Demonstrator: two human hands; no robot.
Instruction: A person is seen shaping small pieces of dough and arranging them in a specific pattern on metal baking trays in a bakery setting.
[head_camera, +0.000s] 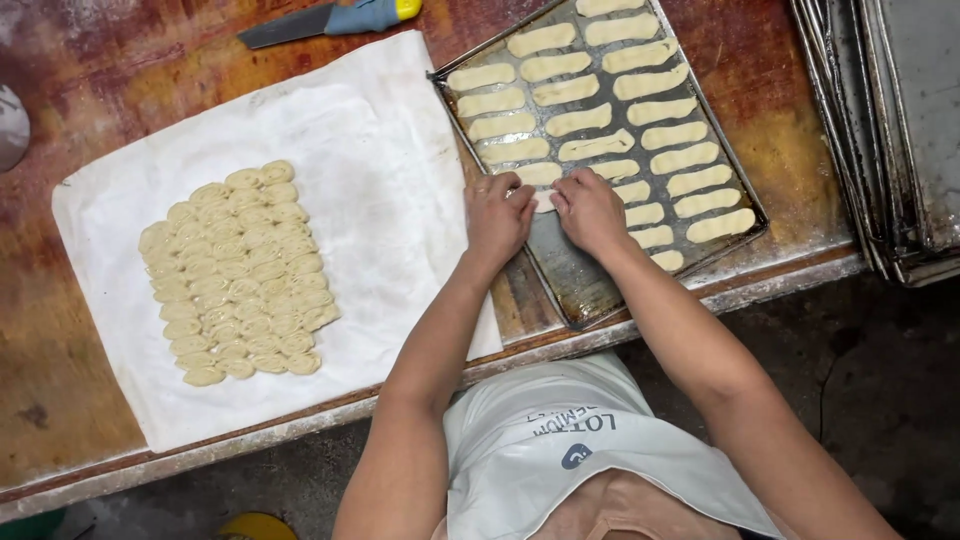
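1. Head view: the metal baking tray (560, 270) holds rows of long pale dough strips (640, 110), all beyond the hands.
2. The left hand (497, 215) and right hand (590, 210) sit side by side, fingers curled narrow, pinching one dough piece (543, 199) between them on the tray.
3. Left of the left hand, white paper (380, 180) carries packed dough swirls (240, 275); a blue-handled knife (330, 18) lies beyond.

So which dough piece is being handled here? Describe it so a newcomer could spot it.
Find the metal baking tray at the table's right, filled with rows of pale dough strips. In its leftmost column, the nearest strip lies between the left hand and right hand. Unlike its neighbours, it is mostly covered by both hands' fingers.
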